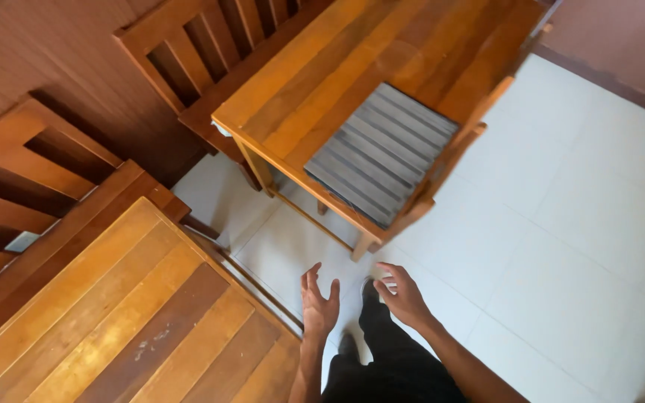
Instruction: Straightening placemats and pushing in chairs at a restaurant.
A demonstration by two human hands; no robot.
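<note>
Both hands hang open and empty above the white floor [561, 224]: left hand [318, 304], right hand [403, 297]. The grey slatted mat [382, 153] lies ahead on the counter [322, 82], its slats running along the counter's long axis, away toward the upper right.

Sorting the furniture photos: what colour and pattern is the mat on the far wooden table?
Grey with darker parallel stripes; the mat shows best in the head view.

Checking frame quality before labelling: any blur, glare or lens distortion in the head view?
Head view: soft overall, fine detail smeared; the left hand and right hand have slightly blurred fingers. Daylight washes the white tiled floor pale, without hard glare. Dim shadow along the dark wall behind the chairs. Wide-angle tilt: the edges of the wooden table and its grey slatted mat run skewed.
</note>
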